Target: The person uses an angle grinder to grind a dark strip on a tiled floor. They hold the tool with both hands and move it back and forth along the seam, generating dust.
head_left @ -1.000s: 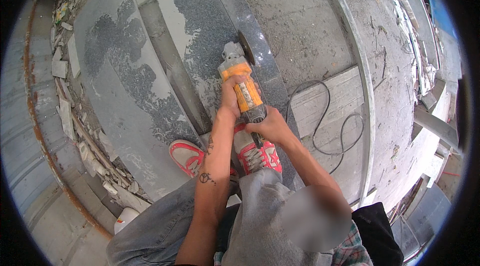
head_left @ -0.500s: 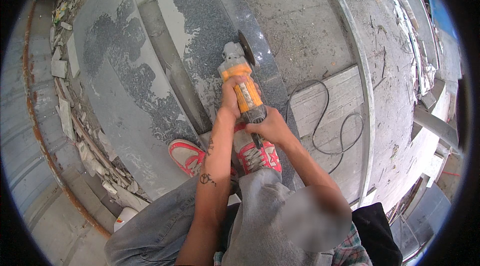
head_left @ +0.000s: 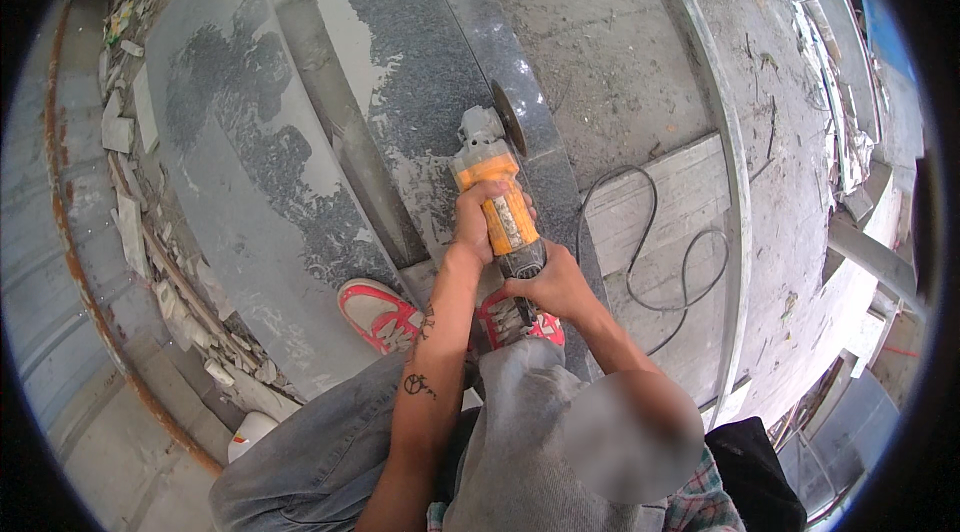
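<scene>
- While I crouch over the work, my left hand (head_left: 478, 220) is wrapped shut around the front of the orange-and-grey handheld angle grinder (head_left: 497, 194), fingers curled over its orange body.
- My right hand (head_left: 548, 282) is closed on the dark rear grip, just behind the left and touching the tool's tail.
- Grinder sits straight ahead of both hands, its dark round cutting disc (head_left: 509, 118) upright at the far end, meeting the dark speckled polished stone slab (head_left: 430, 52) near the slab's right edge.
- Judgement: rigid tool, moderately heavy, nose-heavy toward the disc; likely to kick or twist, so a two-hand hold on body and rear grip suits it. Keep fingers clear of the disc.
- Black power cord (head_left: 660, 262) loops to the right of my right hand, slack.
- Red-and-white sneakers (head_left: 385, 317) are below my hands, close to the tool.
- Slab: stiff, heavy, brittle at edges.
</scene>
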Demonstrator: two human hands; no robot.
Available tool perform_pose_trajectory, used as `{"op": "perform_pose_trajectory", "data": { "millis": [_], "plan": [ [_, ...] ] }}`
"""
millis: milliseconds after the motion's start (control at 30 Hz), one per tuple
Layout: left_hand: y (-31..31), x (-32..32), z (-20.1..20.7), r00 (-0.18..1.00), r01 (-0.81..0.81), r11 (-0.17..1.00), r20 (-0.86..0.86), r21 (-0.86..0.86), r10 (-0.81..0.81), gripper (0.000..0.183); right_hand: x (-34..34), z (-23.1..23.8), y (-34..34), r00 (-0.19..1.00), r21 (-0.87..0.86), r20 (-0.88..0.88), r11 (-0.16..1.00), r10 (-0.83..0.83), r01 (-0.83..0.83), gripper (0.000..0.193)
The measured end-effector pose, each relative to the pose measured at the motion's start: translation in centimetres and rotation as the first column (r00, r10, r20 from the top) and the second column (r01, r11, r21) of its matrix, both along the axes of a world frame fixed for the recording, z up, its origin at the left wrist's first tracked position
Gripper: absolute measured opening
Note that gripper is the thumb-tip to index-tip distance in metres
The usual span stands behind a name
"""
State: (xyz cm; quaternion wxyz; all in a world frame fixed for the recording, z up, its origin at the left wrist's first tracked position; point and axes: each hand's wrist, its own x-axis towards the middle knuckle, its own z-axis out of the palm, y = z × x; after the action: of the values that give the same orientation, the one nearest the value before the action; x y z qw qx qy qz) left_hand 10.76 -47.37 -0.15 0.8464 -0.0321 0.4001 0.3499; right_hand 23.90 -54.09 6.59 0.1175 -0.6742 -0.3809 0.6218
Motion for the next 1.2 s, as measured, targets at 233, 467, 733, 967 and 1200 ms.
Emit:
{"op": "perform_pose_trajectory", "data": {
  "millis": [233,467,733,967,1200],
  "plan": [
    [3.5,-0.7,-0.3,1.000,-0.015,0.999,0.001,0.037,0.014,0.039,-0.7,-1.6,2.9,0.998,0.032,-0.036,0.999,-0.043,0.044,0.050],
    [1.6,-0.3,-0.3,1.000,0.001,1.000,0.008,0.027,-0.001,0.037,-0.1,-0.6,1.5,1.000,-0.016,0.006,1.000,0.010,-0.010,0.049],
    [0.7,-0.1,-0.1,1.000,-0.010,1.000,0.003,0.030,0.010,0.040,-0.2,-0.3,0.8,0.999,0.018,0.044,1.000,0.023,-0.024,0.043],
    [3.8,-0.8,-0.6,1.000,0.005,0.997,-0.029,0.080,-0.003,0.042,-0.6,-1.1,3.4,0.998,-0.054,-0.046,0.998,-0.042,0.039,0.050],
    [0.7,-0.1,0.2,1.000,-0.011,1.000,0.007,-0.018,0.012,0.039,0.1,-0.1,0.7,1.000,-0.025,-0.013,1.000,0.007,-0.008,0.042]
  ]
}}
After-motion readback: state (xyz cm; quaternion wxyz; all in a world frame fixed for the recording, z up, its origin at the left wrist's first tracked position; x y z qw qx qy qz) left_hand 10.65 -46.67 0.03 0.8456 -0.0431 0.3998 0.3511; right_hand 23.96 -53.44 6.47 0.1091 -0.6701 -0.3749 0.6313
